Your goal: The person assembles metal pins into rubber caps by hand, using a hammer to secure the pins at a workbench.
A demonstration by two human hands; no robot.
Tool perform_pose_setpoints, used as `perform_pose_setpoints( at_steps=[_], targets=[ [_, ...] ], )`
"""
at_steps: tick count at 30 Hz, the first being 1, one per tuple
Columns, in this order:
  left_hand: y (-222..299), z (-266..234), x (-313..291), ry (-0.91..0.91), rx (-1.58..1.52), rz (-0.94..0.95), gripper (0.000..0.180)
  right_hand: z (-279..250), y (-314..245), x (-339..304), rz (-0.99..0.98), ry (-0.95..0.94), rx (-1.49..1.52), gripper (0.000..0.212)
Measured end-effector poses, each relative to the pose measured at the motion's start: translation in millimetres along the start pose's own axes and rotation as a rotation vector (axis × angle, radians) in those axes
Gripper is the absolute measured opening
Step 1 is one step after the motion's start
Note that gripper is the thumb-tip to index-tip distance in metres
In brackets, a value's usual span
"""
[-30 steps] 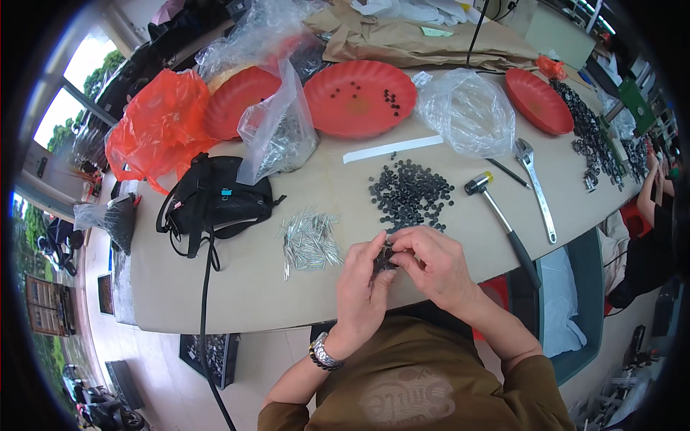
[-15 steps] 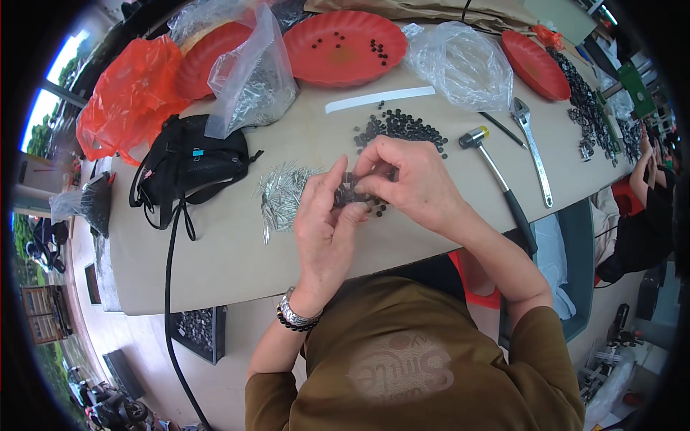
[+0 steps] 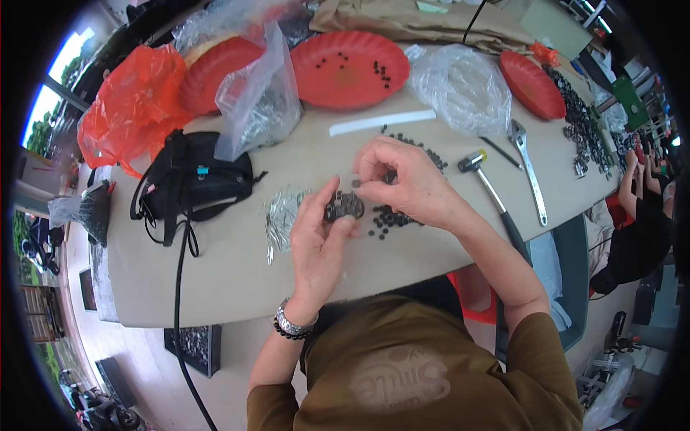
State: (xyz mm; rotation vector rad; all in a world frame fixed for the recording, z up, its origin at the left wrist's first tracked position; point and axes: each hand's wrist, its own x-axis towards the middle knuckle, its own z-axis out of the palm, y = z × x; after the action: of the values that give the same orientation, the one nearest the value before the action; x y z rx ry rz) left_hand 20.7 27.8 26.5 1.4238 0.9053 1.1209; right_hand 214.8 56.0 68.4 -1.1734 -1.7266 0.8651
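Observation:
Between the thumb and fingers of my left hand (image 3: 313,237) sits a dark, rounded part (image 3: 343,207) with notches along its top; its exact kind is unclear. My right hand (image 3: 411,179) is just above and to the right of it, thumb and forefinger pinching a small black round piece (image 3: 356,184). Many similar black pieces (image 3: 394,218) lie in a pile beneath and behind the right hand, partly hidden by it. Left of my left hand is a heap of thin silver pins (image 3: 282,219), spread on the table (image 3: 215,280).
Red plates (image 3: 348,90), a clear plastic bag (image 3: 460,90) and a white strip (image 3: 383,123) lie farther back. A black bag (image 3: 201,169) rests at left. On the right are a hammer (image 3: 496,190) and an adjustable wrench (image 3: 530,172). Other people's hands (image 3: 632,161) show at far right.
My right fingers have drawn up and away from the dark part, with a small black piece in their pinch. More of the part now shows. The whole view has shifted slightly.

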Motion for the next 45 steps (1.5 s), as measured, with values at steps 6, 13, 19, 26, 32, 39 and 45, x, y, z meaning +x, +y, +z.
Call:
perform_pose_setpoints(
  at_steps=[6, 13, 19, 26, 32, 39, 45],
  targets=[
    [-1.8, -14.8, 25.6, 0.036, -0.115, -0.213, 0.048, -35.5, 32.3, 61.1, 0.131, 0.218, -0.331, 0.017],
    [-15.6, -36.5, 92.5, 0.022, -0.039, -0.32, 0.042, -52.7, 81.1, 123.4, 0.182, 0.272, -0.667, 0.028],
    [-39.1, -53.8, 134.8, -0.03, 0.114, -0.396, 0.037, -56.7, 55.1, 80.4, -0.056, 0.393, -0.633, 0.025],
    [-68.6, -60.0, 154.6, 0.106, 0.391, -0.146, 0.042, -66.6, 24.6, -27.9, 0.102, 0.444, -0.563, 0.016],
    [-66.2, -85.5, 197.7, 0.204, 0.496, -0.287, 0.043, -85.5, 36.5, -98.0, 0.38, 0.559, -0.58, 0.013],
    [-49.5, -101.3, 232.8, 0.29, 0.335, -0.403, 0.045, -62.5, 45.7, -110.5, 0.363, 0.482, -0.577, 0.014],
    [-23.7, -63.8, 164.0, 0.043, 0.362, -0.268, 0.036, -45.1, 76.4, -85.8, 0.253, 0.409, -0.735, 0.019]
  ],
)
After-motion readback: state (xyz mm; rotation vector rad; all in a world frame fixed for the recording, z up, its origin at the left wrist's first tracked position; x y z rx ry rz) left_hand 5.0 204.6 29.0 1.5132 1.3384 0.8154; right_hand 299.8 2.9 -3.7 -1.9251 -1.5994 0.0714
